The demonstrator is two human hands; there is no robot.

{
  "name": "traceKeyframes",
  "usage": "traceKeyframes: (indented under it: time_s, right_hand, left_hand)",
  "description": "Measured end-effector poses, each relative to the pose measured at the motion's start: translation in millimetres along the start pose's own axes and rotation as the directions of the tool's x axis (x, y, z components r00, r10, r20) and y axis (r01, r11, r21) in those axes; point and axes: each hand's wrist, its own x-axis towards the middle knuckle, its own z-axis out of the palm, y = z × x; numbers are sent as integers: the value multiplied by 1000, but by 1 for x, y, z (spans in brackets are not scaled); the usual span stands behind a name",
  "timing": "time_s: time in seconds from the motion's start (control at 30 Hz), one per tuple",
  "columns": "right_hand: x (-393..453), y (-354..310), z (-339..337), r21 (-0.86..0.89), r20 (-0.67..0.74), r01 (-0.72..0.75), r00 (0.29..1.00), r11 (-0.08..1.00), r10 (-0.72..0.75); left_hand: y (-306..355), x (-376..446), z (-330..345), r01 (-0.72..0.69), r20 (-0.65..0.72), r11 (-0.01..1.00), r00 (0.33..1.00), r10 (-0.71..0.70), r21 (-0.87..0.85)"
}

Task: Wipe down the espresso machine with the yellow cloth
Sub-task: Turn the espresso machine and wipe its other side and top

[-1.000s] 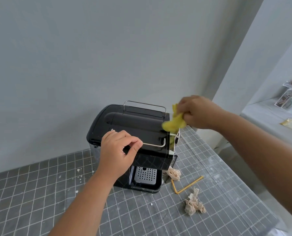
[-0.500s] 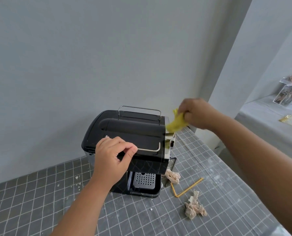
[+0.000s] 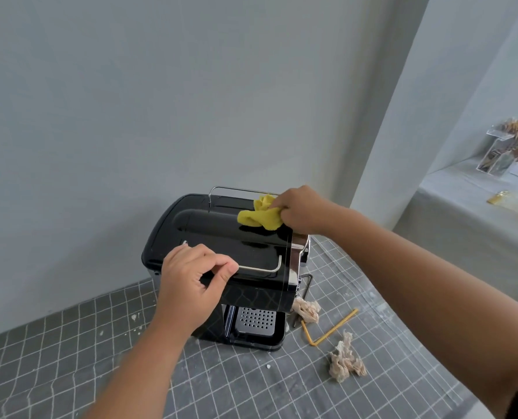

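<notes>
Moved onto the espresso machine (image 3: 221, 234) top, right hand (image 3: 300, 210) clutches yellow cloth (image 3: 259, 216); left hand (image 3: 191, 282) pinches its rail (image 3: 260, 269).

The machine (image 3: 221, 237) top is bounded by wire rails (image 3: 260, 269) front and back, with the left hand (image 3: 191, 279) on the front edge. To its right, the mat (image 3: 70, 358) is cluttered by two paper wads (image 3: 346, 362) and a bent straw (image 3: 330, 328). The mat at left lies open.
</notes>
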Motion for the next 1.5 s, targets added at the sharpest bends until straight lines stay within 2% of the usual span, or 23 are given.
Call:
traceKeyframes:
  time_s: [0.07, 0.17, 0.23, 0.27, 0.33, 0.37, 0.43, 0.5, 0.57, 0.63, 0.73, 0.83, 0.87, 0.93, 1.0, 1.07, 1.13, 1.2, 1.23, 1.27, 1.33, 1.4, 1.5]
  right_hand:
    - [-9, 9, -10, 134, -10, -47, 999, 990, 49]
    - [-17, 35, -30, 65, 33, -181, 983, 981, 179]
    - [-20, 47, -42, 15, -32, -247, 968, 969, 247]
    - [-18, 47, -46, 70, -103, -233, 965, 970, 240]
    - [-7, 31, -47, 219, -256, -96, 955, 971, 152]
    - [-1, 14, -43, 241, -283, -8, 956, 970, 78]
    - [13, -22, -22, 142, -186, 189, 969, 972, -162]
    - [20, -47, 9, -30, 2, 353, 935, 935, -353]
    - [16, -47, 21, -110, 77, 405, 914, 907, -399]
    - [7, -28, 16, -90, 67, 417, 909, 904, -412]
    - [-18, 11, -1, -80, 108, 387, 920, 919, -377]
    - [-38, 41, -22, -260, 187, 321, 942, 911, -279]
    - [-40, 45, -31, -281, 158, 274, 958, 920, -238]
    - [-32, 47, -46, -80, -51, 114, 992, 990, -118]
    - [-12, 36, -58, 228, -278, 2, 958, 974, 63]
    - [18, 21, -57, 382, -351, -4, 924, 924, 150]
    - [47, 4, -47, 375, -290, -8, 949, 927, 125]
    - [69, -10, -28, 293, -139, -10, 989, 956, 53]
    - [77, -14, -19, 259, -63, 0, 998, 966, 17]
    - [82, -19, -12, 233, -4, 17, 1000, 972, -16]
    - [89, -24, -7, 186, 48, 54, 997, 981, -64]
    - [93, -26, -8, 141, 91, 91, 990, 986, -104]
    - [98, -22, -13, 133, 188, 109, 973, 985, -133]
  left_hand:
    - [-1, 1, -1, 2, 5, 1000, 1000, -2, -3]
    - [-2, 3, -1, 16, 18, 1000, 1000, -16, -3]
    - [-1, 3, -1, 21, 15, 1000, 1000, -21, -4]
    - [-1, 2, 0, 23, 11, 1000, 1000, -22, -6]
    - [0, 2, 1, 28, 0, 1000, 1000, -28, -10]
    - [0, 3, 1, 30, 1, 1000, 1000, -30, -10]
    - [1, 3, 1, 31, 8, 999, 1000, -30, -11]
    - [2, 3, 1, 34, 9, 999, 999, -34, -15]
    - [2, 4, 1, 34, 13, 999, 999, -34, -14]
    - [2, 5, 1, 39, 14, 999, 999, -39, -10]
    - [0, 4, 2, 42, 12, 999, 999, -42, 4]
    - [-1, 3, 2, 37, -9, 999, 999, -37, 10]
    - [-1, 3, 1, 36, -12, 999, 999, -36, 15]
    - [1, 2, 1, 49, -26, 998, 999, -48, 29]
    - [11, -3, 3, 142, -97, 990, 986, -138, 26]
    - [30, -11, 5, 328, -208, 944, 921, -329, -41]
    - [51, -14, 6, 521, -255, 813, 775, -578, -259]
    - [68, -11, 3, 650, -123, 543, 575, -809, -531]
    - [74, -7, 0, 665, -27, 406, 502, -865, -627]
    - [78, -4, -3, 652, 58, 295, 462, -885, -699]
    - [81, 5, -9, 614, 164, 159, 436, -885, -773]
    - [77, 12, -13, 586, 189, 96, 406, -894, -805]
    - [69, 21, -16, 599, 185, 78, 364, -913, -797]
